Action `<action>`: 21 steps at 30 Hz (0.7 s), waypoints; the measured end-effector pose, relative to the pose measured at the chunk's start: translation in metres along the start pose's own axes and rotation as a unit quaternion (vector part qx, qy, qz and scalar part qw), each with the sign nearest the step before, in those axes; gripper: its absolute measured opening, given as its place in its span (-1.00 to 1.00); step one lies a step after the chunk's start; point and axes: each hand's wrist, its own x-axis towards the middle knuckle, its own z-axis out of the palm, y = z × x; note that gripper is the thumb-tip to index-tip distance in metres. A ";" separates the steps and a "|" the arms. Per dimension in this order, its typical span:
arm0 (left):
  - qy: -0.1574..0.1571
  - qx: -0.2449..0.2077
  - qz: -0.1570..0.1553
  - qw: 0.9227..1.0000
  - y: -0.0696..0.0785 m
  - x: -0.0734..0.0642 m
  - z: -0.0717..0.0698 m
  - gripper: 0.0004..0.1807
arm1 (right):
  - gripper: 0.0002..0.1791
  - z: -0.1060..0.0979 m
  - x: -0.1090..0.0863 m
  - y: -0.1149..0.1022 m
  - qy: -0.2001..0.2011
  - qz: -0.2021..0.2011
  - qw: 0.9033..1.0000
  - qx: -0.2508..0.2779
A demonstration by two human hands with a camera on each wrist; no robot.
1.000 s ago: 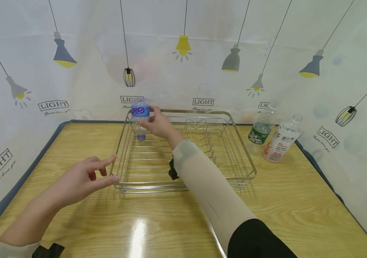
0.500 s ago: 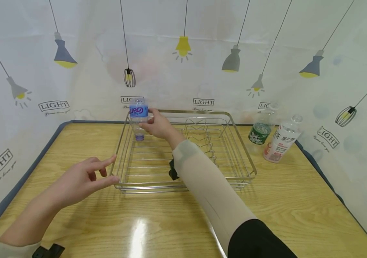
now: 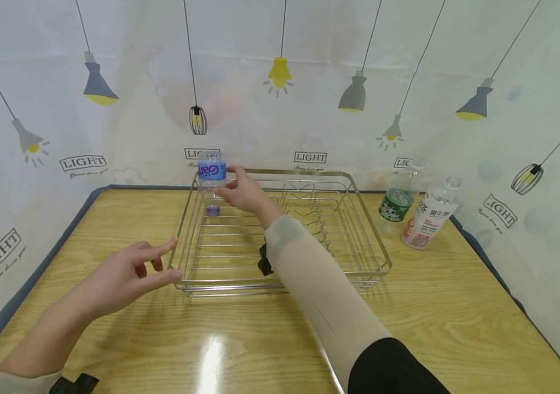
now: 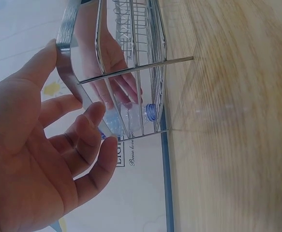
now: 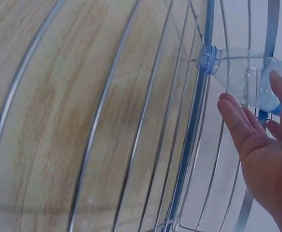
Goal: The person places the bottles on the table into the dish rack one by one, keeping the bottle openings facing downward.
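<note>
An upside-down clear plastic bottle [image 3: 212, 171] with a blue label stands in the back left corner of a wire dish rack [image 3: 284, 280]. Its blue cap [image 5: 208, 60] points down. My right hand [image 3: 245, 192] is beside the bottle, thumb tip overlapping its side and fingers nearly straight; contact is unclear. At the rack's left side, near the front corner, my left hand [image 3: 122, 273] touches the rim with thumb and index fingertips. Its other fingers are loosely bent, as the left wrist view shows.
Two upright bottles stand on the wooden table [image 3: 240, 339] right of the rack: one with a green label [image 3: 396, 204], one with a white and pink label [image 3: 427, 221]. Wire dividers [image 3: 319, 219] line the rack's middle. A lamp-print sheet [image 3: 280, 120] hangs behind.
The inverted bottle has shifted slightly left, away from my right index finger. Both hands and the rack have stayed almost in place.
</note>
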 end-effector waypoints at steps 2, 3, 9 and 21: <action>0.000 0.001 0.001 1.000 0.000 0.001 0.001 -0.19 | -0.09 -0.003 -0.002 0.000 0.005 0.003 1.000 0.011; 0.000 0.000 0.002 1.000 0.001 0.001 0.001 -0.19 | -0.08 -0.005 -0.003 0.000 0.010 0.004 1.000 0.017; -0.005 -0.002 0.000 1.000 0.002 0.002 0.001 -0.18 | -0.06 -0.022 -0.009 -0.004 0.066 -0.006 0.995 0.070; -0.005 -0.012 -0.001 1.000 0.000 -0.001 0.002 -0.19 | -0.21 -0.064 -0.030 -0.030 0.098 -0.065 0.984 0.133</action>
